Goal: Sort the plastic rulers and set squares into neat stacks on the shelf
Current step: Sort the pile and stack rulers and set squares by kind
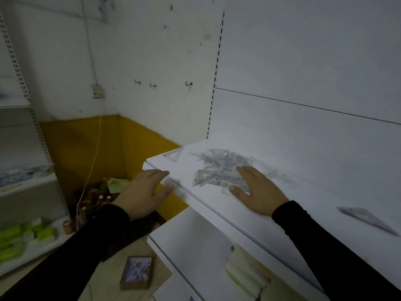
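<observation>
A loose heap of clear plastic rulers and set squares (221, 170) lies jumbled on the white shelf (217, 205) at the centre of the frame, pieces crossing at all angles. One set square (173, 154) sits apart near the shelf's corner, up and left of the heap, and another (366, 218) lies blurred at the right edge. The right hand (258, 190) rests flat on the heap's near side, fingers spread and gripping nothing. The left hand (145, 192) hovers at the shelf's left front edge, fingers extended and holding nothing; whether it touches the edge is unclear. Sorting looks barely begun. The likely trouble is sliding: these slick, see-through pieces could skate over the edge under a sideways push, down towards the cluttered floor at lower left, and thin overlapping pieces are easily miscounted or lifted in clumps.
</observation>
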